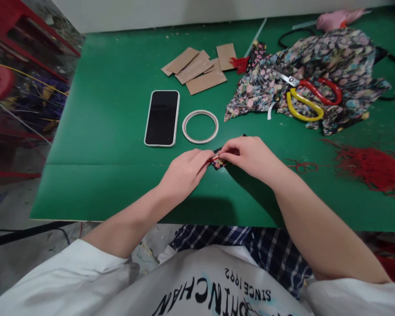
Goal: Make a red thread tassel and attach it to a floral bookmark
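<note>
A small piece of dark floral fabric [218, 163] lies on the green table between my hands, with a bit of red and a pale strip on it. My left hand [188, 169] holds its left edge, fingers pressed together over the red bit. From the other side, my right hand [255, 156] pinches at the piece with thumb and forefinger; what sits right under these fingertips is partly hidden. Just beyond the hands lies a roll of thin white tape [184, 127], and left of it a phone [163, 117] with a dark screen.
Brown cardboard pieces [206, 82] lie at the back. Red-and-yellow-handled scissors [293, 81] rest on crumpled floral cloth [342, 57], near a pink glue gun [335, 20]. Tangled red threads [371, 169] lie at the right. A pale wall [145, 15] borders the table's far side.
</note>
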Action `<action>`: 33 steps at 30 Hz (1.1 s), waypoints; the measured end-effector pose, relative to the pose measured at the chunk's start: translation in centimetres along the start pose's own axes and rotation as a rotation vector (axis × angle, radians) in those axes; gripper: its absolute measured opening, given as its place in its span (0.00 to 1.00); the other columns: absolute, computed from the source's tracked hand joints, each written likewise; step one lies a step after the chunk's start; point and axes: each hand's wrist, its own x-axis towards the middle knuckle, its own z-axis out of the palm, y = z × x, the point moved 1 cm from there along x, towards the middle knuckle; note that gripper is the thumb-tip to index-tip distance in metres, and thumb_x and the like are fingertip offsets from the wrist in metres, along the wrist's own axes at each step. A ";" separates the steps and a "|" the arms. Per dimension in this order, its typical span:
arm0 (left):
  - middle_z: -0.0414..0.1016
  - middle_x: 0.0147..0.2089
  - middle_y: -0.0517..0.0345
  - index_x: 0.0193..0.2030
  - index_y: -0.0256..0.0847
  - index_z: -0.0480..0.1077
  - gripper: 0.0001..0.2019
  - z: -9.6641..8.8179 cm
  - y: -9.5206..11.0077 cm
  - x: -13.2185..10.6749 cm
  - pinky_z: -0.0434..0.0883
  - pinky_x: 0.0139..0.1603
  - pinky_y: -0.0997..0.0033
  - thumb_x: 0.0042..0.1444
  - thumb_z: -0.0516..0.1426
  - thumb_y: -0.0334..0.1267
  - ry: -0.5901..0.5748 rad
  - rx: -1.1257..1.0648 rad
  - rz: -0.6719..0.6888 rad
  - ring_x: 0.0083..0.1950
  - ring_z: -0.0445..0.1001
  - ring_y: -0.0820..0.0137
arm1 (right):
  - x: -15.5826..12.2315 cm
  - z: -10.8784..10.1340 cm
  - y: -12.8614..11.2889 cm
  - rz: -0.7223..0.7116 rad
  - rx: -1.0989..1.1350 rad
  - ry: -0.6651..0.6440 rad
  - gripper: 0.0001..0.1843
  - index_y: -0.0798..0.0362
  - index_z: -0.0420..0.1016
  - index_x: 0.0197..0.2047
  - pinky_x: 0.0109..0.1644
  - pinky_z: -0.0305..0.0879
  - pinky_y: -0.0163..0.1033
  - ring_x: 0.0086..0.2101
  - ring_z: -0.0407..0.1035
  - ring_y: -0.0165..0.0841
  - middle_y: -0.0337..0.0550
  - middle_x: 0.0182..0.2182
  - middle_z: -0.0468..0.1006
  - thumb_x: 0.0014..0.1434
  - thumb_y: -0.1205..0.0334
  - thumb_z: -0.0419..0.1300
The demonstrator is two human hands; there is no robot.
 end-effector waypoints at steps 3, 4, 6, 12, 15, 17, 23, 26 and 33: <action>0.74 0.40 0.55 0.46 0.38 0.67 0.09 0.2 0.0 -0.1 0.68 0.41 0.71 0.61 0.50 0.31 0.008 0.022 0.033 0.39 0.71 0.71 | 0.0 0.1 -0.1 0.003 -0.036 0.001 0.06 0.52 0.76 0.29 0.32 0.56 0.35 0.29 0.68 0.29 0.38 0.28 0.79 0.54 0.62 0.59; 0.75 0.40 0.54 0.46 0.38 0.68 0.09 0.2 0.0 -0.1 0.69 0.42 0.71 0.61 0.49 0.31 0.012 0.029 0.040 0.40 0.71 0.70 | 0.0 0.1 -0.1 0.004 -0.047 0.005 0.06 0.52 0.76 0.29 0.32 0.56 0.35 0.29 0.68 0.29 0.38 0.28 0.78 0.54 0.62 0.59; 0.75 0.41 0.52 0.46 0.37 0.68 0.10 0.3 0.1 -0.1 0.69 0.43 0.70 0.61 0.49 0.31 0.026 0.044 0.060 0.40 0.72 0.70 | 0.0 0.1 -0.1 0.007 -0.060 0.009 0.06 0.52 0.75 0.29 0.32 0.56 0.35 0.29 0.67 0.29 0.38 0.28 0.78 0.54 0.63 0.59; 0.76 0.39 0.51 0.44 0.34 0.71 0.10 0.5 -0.1 -0.2 0.71 0.40 0.69 0.61 0.51 0.31 0.070 0.112 0.122 0.39 0.72 0.69 | 0.1 0.4 -0.1 0.001 -0.065 0.020 0.04 0.52 0.74 0.28 0.32 0.55 0.35 0.29 0.66 0.28 0.38 0.28 0.77 0.53 0.65 0.59; 0.76 0.39 0.50 0.44 0.34 0.72 0.10 0.5 -0.2 -0.2 0.71 0.40 0.68 0.61 0.51 0.33 0.065 0.127 0.119 0.39 0.72 0.68 | 0.1 0.4 0.0 -0.009 -0.038 0.026 0.03 0.52 0.74 0.29 0.32 0.56 0.34 0.29 0.66 0.28 0.38 0.28 0.76 0.53 0.65 0.59; 0.76 0.39 0.50 0.44 0.34 0.73 0.11 0.5 -0.2 -0.2 0.71 0.40 0.67 0.61 0.51 0.34 0.051 0.129 0.121 0.39 0.71 0.68 | 0.0 0.4 0.0 -0.016 -0.021 0.034 0.03 0.52 0.74 0.29 0.32 0.56 0.34 0.29 0.65 0.28 0.38 0.28 0.76 0.53 0.65 0.59; 0.75 0.40 0.50 0.45 0.36 0.73 0.11 0.6 0.0 -0.1 0.70 0.39 0.66 0.61 0.51 0.35 0.022 0.148 0.120 0.39 0.70 0.67 | 0.0 0.2 0.2 -0.017 -0.031 0.039 0.05 0.52 0.75 0.29 0.33 0.56 0.35 0.29 0.65 0.28 0.39 0.28 0.75 0.54 0.65 0.58; 0.74 0.39 0.50 0.46 0.36 0.72 0.12 0.5 0.1 0.0 0.70 0.39 0.67 0.61 0.50 0.35 0.020 0.181 0.133 0.38 0.69 0.67 | 0.0 0.2 0.2 -0.015 -0.050 0.041 0.04 0.53 0.75 0.29 0.33 0.56 0.35 0.29 0.65 0.28 0.39 0.28 0.74 0.54 0.65 0.59; 0.73 0.38 0.50 0.48 0.37 0.71 0.13 0.5 0.3 0.2 0.68 0.37 0.67 0.61 0.50 0.35 0.003 0.282 0.183 0.36 0.67 0.68 | 0.0 0.3 0.1 -0.036 -0.090 0.067 0.04 0.53 0.75 0.31 0.34 0.57 0.35 0.30 0.64 0.29 0.39 0.28 0.72 0.54 0.65 0.58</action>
